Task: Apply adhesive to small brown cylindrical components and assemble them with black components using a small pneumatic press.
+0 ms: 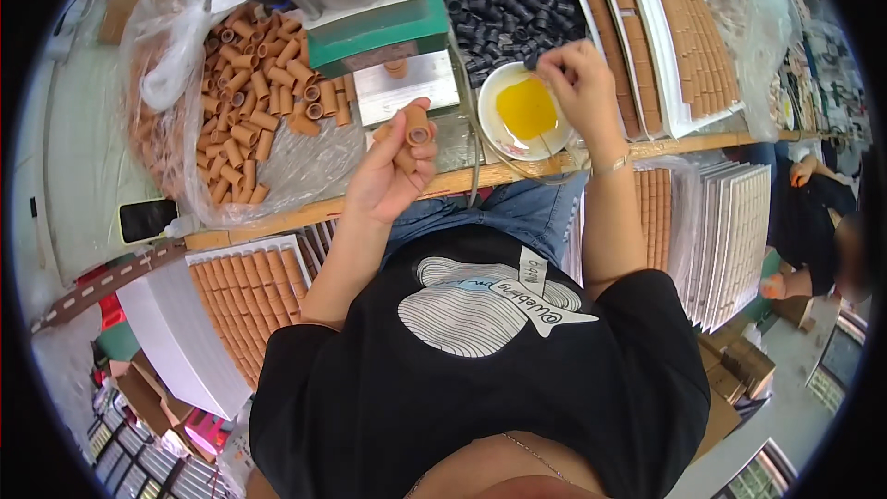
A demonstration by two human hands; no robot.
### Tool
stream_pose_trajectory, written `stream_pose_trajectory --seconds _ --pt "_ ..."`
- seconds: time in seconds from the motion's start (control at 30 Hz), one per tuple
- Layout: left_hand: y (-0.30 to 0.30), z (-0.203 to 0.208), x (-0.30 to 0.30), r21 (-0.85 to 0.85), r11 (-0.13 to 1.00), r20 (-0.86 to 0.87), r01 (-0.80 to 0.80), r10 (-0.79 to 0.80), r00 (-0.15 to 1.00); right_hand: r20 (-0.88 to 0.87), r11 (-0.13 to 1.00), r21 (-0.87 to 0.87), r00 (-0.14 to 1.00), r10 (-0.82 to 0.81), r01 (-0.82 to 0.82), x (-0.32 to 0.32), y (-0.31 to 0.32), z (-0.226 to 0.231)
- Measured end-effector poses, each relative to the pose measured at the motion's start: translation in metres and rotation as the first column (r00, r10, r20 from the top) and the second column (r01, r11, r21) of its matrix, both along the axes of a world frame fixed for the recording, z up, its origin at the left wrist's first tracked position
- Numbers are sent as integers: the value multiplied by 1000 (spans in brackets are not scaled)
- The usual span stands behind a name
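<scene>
Left hand (pixel 388 171) clamped on tan sleeves (pixel 419 122); right hand (pixel 582 81) pinches black collar (pixel 531 63) over far bowl rim (pixel 488 98). Likely dipping; needs steadiness.

Left grip (pixel 397 162) holding tubes (pixel 419 124), white bowl (pixel 489 120)

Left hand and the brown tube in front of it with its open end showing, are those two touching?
Touching: the head view shows the left hand gripping the brown tube, its thumb and fingers against the tube's sides.
</scene>
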State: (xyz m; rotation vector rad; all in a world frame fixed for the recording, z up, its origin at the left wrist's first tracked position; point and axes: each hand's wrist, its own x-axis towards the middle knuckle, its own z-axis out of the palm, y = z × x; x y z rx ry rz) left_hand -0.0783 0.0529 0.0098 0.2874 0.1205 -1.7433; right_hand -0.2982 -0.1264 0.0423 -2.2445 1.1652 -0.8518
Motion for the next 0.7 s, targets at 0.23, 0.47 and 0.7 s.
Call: stream_pose_trajectory --seconds 0.23,0.47,0.7 --pt "-20 -2 -22 87 994 -67 64 -58 996 -227 928 -350 973 49 -129 -5 53 -28" --pt "-17 -1 -31 107 994 92 8 -18 996 264 995 -2 959 101 -104 1 56 -8" --pt "-23 13 -43 164 978 389 -127 54 920 296 975 -160 935 197 -154 38 71 21"
